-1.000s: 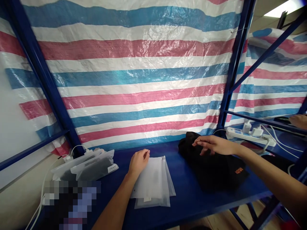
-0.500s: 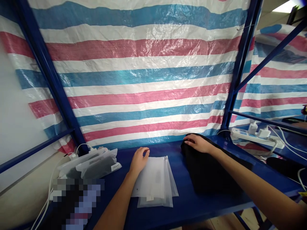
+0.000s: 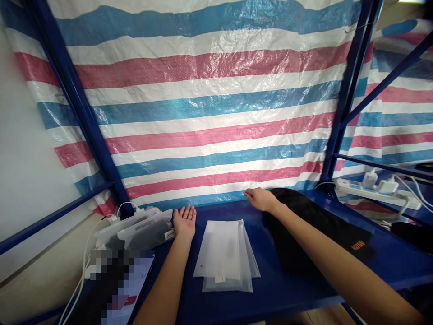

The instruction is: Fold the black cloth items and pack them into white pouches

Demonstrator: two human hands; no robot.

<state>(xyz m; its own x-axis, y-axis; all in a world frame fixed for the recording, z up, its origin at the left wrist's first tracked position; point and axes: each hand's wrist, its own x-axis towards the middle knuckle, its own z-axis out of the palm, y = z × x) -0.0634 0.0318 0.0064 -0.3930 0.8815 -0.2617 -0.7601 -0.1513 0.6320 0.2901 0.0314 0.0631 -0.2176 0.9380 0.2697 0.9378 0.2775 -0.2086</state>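
Observation:
My left hand (image 3: 185, 221) is turned palm up with its fingers spread, holding nothing. It is beside several filled frosted bags (image 3: 145, 230) on the left. To its right, a small stack of flat frosted zip bags (image 3: 223, 253) lies on the blue table, the lower ones fanned out. My right hand (image 3: 262, 199) is at the back of the table with its fingers curled in, and nothing shows in them. Under and behind the right forearm lies a black folded cloth item (image 3: 287, 234) with orange lettering at its right end.
The blue table (image 3: 189, 302) backs onto a striped plastic sheet (image 3: 216, 135) between blue metal posts. A power strip (image 3: 382, 189) with chargers is at the right. White cables (image 3: 83, 271) run down the left side. A screen (image 3: 125, 293), partly pixelated, is at the lower left.
My left hand has left the frosted zip bags, moved left and turned palm up. My right hand has slid left off the top of the black cloth, its fingers curling. The view has shifted slightly.

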